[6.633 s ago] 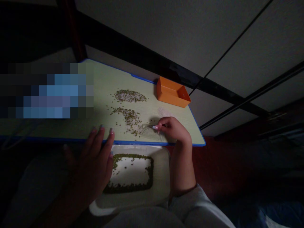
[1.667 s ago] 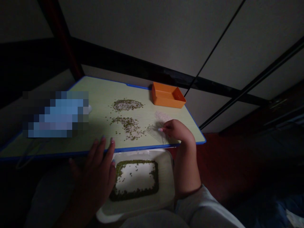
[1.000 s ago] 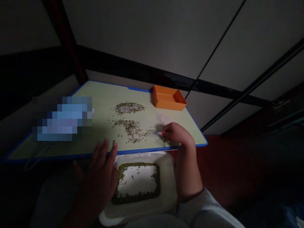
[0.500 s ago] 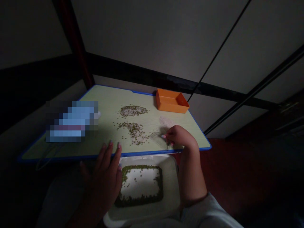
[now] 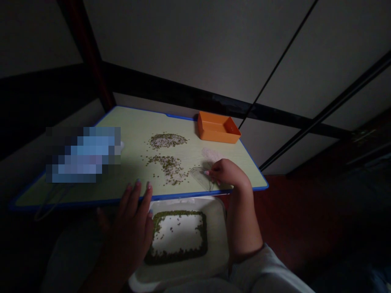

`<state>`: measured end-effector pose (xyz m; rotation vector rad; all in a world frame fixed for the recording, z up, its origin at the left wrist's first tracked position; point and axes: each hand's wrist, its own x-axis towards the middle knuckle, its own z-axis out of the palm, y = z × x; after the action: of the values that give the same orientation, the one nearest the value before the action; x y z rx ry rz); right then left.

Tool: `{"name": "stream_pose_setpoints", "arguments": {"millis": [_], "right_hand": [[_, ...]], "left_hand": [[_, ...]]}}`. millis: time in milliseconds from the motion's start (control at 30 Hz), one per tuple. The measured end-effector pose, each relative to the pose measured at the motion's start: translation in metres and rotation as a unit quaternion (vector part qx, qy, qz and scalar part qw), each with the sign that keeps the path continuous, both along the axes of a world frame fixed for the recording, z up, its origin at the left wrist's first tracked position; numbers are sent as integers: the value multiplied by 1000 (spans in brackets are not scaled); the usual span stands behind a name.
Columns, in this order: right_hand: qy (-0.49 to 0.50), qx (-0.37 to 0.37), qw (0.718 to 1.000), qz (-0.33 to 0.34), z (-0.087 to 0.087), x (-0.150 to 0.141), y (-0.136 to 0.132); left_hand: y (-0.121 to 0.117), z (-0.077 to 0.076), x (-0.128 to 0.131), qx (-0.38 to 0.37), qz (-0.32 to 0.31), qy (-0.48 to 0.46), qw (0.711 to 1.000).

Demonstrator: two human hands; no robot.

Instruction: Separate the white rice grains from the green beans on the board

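Just left of the right hand (image 5: 227,173), whose fingers pinch a clear plastic scraper (image 5: 201,178) on the worktop (image 5: 134,122), lie green beans (image 5: 166,162); sweeping slowly should keep them together, while the left hand (image 5: 131,228) lies flat and open beside the white tray (image 5: 216,244).

The room is dim; a pale wall (image 5: 189,44) fills the upper view, crossed by dark bars (image 5: 171,87) that may belong to a bed frame; a reddish post (image 5: 88,53) stands at left; below right lies dark reddish flooring (image 5: 293,219).
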<state>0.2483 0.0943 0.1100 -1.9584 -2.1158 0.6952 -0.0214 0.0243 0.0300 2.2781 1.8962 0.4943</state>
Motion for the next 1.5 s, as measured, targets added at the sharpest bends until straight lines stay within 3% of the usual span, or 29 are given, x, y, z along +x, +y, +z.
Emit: {"name": "stream_pose_setpoints", "arguments": {"millis": [300,733,1167,1500], "right_hand": [[-77,8,996,-41,0,5,-1],[-151,33,969,-195,-1,21,0],[-201,62,969,-132,-2,3,22],[-213,91,972,-32,-2,-12,25]], "left_hand": [[1,-2,0,-3,3,-1,1000],[1,0,0,-1,2,5,1000],[2,0,-1,-4,-1,-5,1000],[2,4,-1,-15,-4,-7,1000]]}}
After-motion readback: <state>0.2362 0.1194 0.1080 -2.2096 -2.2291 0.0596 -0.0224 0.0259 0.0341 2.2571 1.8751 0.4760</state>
